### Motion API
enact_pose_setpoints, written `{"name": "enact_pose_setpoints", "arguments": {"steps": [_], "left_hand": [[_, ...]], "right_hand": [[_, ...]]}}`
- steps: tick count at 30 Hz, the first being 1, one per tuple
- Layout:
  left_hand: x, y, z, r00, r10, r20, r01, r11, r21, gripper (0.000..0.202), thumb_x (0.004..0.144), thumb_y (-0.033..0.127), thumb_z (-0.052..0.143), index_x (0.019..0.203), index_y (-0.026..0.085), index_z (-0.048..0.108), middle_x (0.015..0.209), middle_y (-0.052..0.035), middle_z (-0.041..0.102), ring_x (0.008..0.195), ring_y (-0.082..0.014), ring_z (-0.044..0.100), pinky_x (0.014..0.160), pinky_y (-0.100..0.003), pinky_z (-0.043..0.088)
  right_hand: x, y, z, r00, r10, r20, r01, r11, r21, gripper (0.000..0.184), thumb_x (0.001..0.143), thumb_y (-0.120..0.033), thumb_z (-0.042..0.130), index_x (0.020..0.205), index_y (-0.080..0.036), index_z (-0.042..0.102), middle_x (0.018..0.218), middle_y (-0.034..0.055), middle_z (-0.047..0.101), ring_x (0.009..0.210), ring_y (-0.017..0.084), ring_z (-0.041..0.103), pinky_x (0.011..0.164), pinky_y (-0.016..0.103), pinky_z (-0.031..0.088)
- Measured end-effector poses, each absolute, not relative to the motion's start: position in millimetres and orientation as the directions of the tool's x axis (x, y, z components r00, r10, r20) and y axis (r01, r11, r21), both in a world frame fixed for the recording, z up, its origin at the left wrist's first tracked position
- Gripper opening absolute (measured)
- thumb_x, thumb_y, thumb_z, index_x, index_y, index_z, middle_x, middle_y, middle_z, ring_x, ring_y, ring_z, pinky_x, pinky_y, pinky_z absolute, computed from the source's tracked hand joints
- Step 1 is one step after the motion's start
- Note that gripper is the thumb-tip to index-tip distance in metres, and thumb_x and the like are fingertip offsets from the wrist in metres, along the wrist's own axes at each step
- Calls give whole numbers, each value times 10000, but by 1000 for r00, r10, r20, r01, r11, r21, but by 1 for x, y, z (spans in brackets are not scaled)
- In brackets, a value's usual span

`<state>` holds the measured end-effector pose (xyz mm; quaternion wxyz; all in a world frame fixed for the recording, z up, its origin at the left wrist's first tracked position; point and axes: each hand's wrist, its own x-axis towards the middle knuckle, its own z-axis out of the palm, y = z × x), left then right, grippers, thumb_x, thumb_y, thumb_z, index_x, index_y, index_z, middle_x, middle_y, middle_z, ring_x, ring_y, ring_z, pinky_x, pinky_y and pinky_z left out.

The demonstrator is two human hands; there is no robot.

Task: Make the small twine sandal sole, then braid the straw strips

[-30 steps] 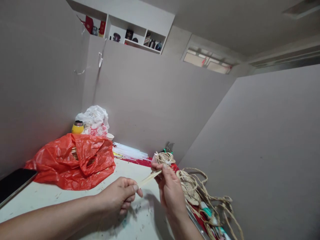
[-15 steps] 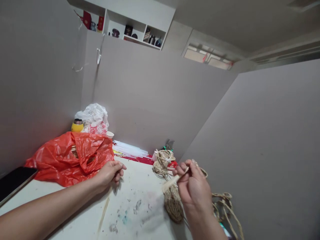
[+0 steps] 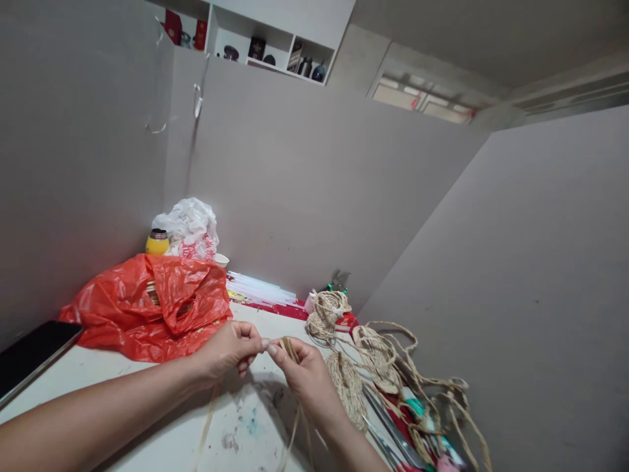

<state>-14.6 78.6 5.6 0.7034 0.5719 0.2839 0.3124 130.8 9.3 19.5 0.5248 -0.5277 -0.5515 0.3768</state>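
My left hand (image 3: 230, 351) is closed, thumb and forefinger pinched together. A thin straw-coloured fibre strip (image 3: 209, 419) runs down from beneath it over the white table. My right hand (image 3: 314, 377) has its fingers wrapped round a looped straw-coloured strip (image 3: 289, 349), whose ends (image 3: 293, 436) hang below the palm. Both hands' fingertips meet above the middle of the table; the exact pinch point is too small to make out. Beside my right wrist lies a coil of twisted cord (image 3: 346, 387).
More cord coils (image 3: 376, 357) and a long metal blade-like tool (image 3: 393, 426) lie to the right. A red plastic bag (image 3: 122, 314), a black phone (image 3: 37, 357) and a yellow jar (image 3: 157, 244) are on the left. White sticks (image 3: 260, 288) lie along the grey partition (image 3: 295, 164).
My right hand has moved left from over the cord coils to my left hand, bringing its strip along. My left hand has shifted slightly right. The coils at right are now uncovered.
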Motion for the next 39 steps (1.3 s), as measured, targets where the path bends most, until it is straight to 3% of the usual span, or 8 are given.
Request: {"name": "enact_pose_setpoints", "arguments": {"steps": [9, 15, 18, 22, 28, 32, 36, 39], "left_hand": [[-18, 81, 13, 745, 655, -128, -124, 324, 938, 404, 603, 462, 756, 639, 160, 490, 429, 90, 444, 352, -27, 312, 377, -170, 270], [-21, 74, 16, 867, 461, -187, -110, 543, 832, 380, 635, 354, 773, 615, 165, 443, 429, 102, 395, 360, -9, 247, 369, -142, 208], [-21, 61, 18, 938, 274, -214, 55, 490, 870, 346, 596, 340, 796, 599, 162, 500, 390, 81, 440, 327, -29, 296, 352, -164, 273], [-20, 54, 19, 949, 156, -275, 214, 321, 922, 326, 578, 399, 789, 674, 144, 610, 507, 22, 596, 360, -61, 453, 392, -194, 372], [-27, 69, 17, 839, 356, -411, 477, -119, 871, 202, 699, 364, 616, 608, 197, 549, 435, 30, 535, 336, -98, 438, 379, -211, 329], [-37, 76, 14, 817, 556, -153, 512, -579, 634, 267, 633, 251, 584, 398, 201, 467, 343, 24, 406, 327, -86, 306, 386, -234, 229], [-49, 95, 20, 610, 790, 59, 662, -550, 510, 269, 516, 167, 609, 348, 192, 402, 364, 3, 398, 390, -103, 349, 465, -263, 274], [-50, 108, 29, 525, 843, 120, 708, -511, 489, 240, 566, 162, 585, 386, 186, 428, 438, -35, 470, 493, -154, 463, 556, -291, 331]], "right_hand": [[128, 1, 29, 94, 957, 275, 297, 237, -925, 307, 824, -414, 567, 645, -165, 571, 546, -58, 327, 517, 101, 264, 491, 227, 256], [130, 0, 20, 47, 882, 469, 553, 368, -747, 128, 813, -220, 522, 727, -184, 610, 592, -25, 492, 541, 124, 404, 544, 238, 320], [139, 6, 17, 94, 861, 501, 607, 349, -714, 107, 800, -199, 525, 755, -193, 623, 620, -16, 539, 566, 135, 450, 569, 245, 334], [150, 14, 19, 245, 867, 433, 487, 276, -828, 275, 827, -328, 538, 588, -195, 516, 529, -47, 390, 529, 121, 357, 518, 241, 300], [156, 18, 18, 350, 905, 243, 295, 139, -945, 360, 781, -467, 603, 572, -198, 487, 446, -78, 334, 438, 95, 270, 449, 239, 235], [155, 18, 19, 370, 923, 108, 125, 66, -990, 280, 697, -438, 695, 752, -196, 564, 457, -101, 346, 407, 74, 247, 408, 211, 191], [150, 16, 23, 277, 959, -54, -139, -15, -990, 343, 720, -489, 659, 844, -178, 585, 484, -111, 277, 403, 55, 180, 382, 176, 113], [143, 14, 22, 215, 971, -107, -299, -39, -954, 316, 737, -485, 644, 779, -174, 601, 503, -91, 321, 397, 52, 199, 361, 165, 132]]}}
